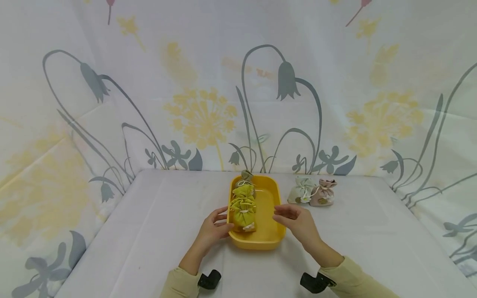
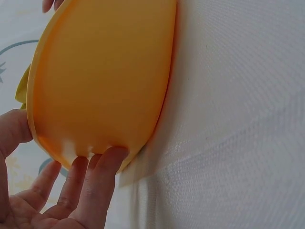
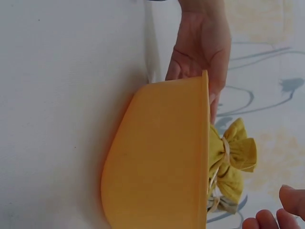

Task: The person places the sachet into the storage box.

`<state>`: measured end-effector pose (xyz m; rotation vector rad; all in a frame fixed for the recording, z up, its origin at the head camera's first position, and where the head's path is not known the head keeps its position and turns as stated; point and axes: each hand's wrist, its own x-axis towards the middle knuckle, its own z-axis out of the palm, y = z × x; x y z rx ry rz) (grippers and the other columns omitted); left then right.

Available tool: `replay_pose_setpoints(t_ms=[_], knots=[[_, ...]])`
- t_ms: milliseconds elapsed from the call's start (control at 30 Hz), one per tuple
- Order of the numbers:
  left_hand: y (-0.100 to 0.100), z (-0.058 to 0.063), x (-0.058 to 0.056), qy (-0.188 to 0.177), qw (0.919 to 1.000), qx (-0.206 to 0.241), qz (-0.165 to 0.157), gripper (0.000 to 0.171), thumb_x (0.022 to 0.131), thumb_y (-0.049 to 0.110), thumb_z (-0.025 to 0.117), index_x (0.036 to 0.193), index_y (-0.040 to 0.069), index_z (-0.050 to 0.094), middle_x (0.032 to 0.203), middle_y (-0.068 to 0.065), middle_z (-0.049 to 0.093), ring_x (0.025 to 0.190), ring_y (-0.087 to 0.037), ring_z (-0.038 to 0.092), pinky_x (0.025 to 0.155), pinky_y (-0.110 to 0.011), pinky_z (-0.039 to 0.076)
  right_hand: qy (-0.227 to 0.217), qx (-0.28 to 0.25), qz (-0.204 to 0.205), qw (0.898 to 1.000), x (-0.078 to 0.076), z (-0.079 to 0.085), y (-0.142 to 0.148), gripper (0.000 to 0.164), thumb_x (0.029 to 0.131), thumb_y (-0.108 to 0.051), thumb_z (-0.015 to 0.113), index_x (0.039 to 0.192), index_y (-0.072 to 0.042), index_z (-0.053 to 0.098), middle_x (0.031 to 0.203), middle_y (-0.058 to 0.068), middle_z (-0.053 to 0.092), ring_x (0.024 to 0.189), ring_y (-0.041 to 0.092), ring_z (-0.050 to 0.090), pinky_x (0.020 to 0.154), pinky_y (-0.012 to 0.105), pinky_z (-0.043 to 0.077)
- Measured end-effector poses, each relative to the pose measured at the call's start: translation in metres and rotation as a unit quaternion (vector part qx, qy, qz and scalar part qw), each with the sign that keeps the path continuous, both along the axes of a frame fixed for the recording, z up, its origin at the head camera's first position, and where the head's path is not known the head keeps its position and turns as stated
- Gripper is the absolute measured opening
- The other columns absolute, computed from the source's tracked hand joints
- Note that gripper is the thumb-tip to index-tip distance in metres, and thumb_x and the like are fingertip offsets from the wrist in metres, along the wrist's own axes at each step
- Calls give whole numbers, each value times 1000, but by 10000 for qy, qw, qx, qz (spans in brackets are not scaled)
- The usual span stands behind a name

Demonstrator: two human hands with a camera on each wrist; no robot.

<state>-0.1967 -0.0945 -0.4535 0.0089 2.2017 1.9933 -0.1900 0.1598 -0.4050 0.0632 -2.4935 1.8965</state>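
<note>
A yellow plastic basin (image 1: pixel 266 245) rests on the white-covered table in the middle of the head view. Along its left side stand two lime-yellow drawstring pouches (image 1: pixel 244 213) and, at the far end, an olive-grey pouch (image 1: pixel 246 178). My left hand (image 1: pixel 213 229) grips the basin's left side, thumb at the rim and fingers against the outer wall, as the left wrist view shows. Above the right rim hovers my right hand (image 1: pixel 298 225), its fingers loosely bent with nothing between them. In the right wrist view its fingertips (image 3: pixel 267 220) are apart from the basin.
Behind and right of the basin, a pale green drawstring pouch (image 1: pixel 301 191) and a pink one (image 1: pixel 322 193) stand side by side. A floral-printed cloth (image 1: pixel 208 82) hangs behind the table. Black wrist cameras (image 1: pixel 210 279) are worn at both cuffs.
</note>
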Motion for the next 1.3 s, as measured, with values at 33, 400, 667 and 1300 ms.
replay_pose_setpoints(t_ms=[33, 400, 667, 1300], knots=[[0, 0, 1, 1, 10000, 2, -1, 63, 84, 16, 70, 139, 5, 40, 126, -22, 47, 109, -34, 55, 76, -36, 55, 3, 2, -27, 10000, 2, -1, 2, 33, 81, -9, 72, 110, 3, 64, 102, 11, 67, 93, 20, 63, 79, 24, 52], [-2, -6, -2, -13, 10000, -51, 66, 64, 84, 18, 70, 139, 6, 40, 126, -20, 48, 109, -33, 55, 76, -36, 55, 89, -88, -176, 9998, 10, -14, 26, 34, 80, -11, 73, 109, 4, 64, 98, 13, 66, 86, 12, 63, 77, 20, 51], [-1, -6, -4, -50, 9999, -89, 60, 64, 83, 19, 70, 138, 7, 40, 127, -20, 48, 109, -33, 55, 76, -35, 55, -21, 106, -528, 9985, 12, -23, 45, 35, 82, -12, 72, 111, 3, 63, 100, 12, 66, 84, 10, 63, 76, 18, 51], [0, 2, 1, -52, 10000, -33, 7, 62, 85, 14, 68, 139, 2, 38, 127, -23, 47, 110, -36, 54, 76, -37, 55, 589, 447, -1494, 9860, -13, -35, 99, 38, 83, -20, 72, 111, 4, 62, 88, -9, 68, 78, -3, 59, 67, 13, 48]])
